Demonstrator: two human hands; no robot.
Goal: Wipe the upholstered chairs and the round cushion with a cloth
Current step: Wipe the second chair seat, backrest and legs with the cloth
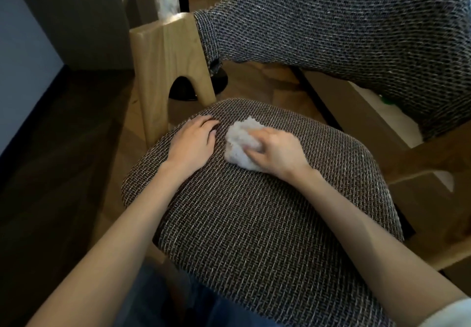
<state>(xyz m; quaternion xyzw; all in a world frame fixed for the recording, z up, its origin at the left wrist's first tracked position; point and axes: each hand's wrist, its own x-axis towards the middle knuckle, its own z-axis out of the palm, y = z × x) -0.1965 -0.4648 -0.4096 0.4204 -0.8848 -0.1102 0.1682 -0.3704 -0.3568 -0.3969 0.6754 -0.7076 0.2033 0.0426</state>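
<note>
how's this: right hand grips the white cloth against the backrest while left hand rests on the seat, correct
Not the backrest: the head view shows the right hand gripping the white cloth on the seat, while the left hand rests on the seat.

Single head view, aimed forward and steeply down, held close over the chair seat (267, 224), backrest (356, 21) seen at the top edge.
</note>
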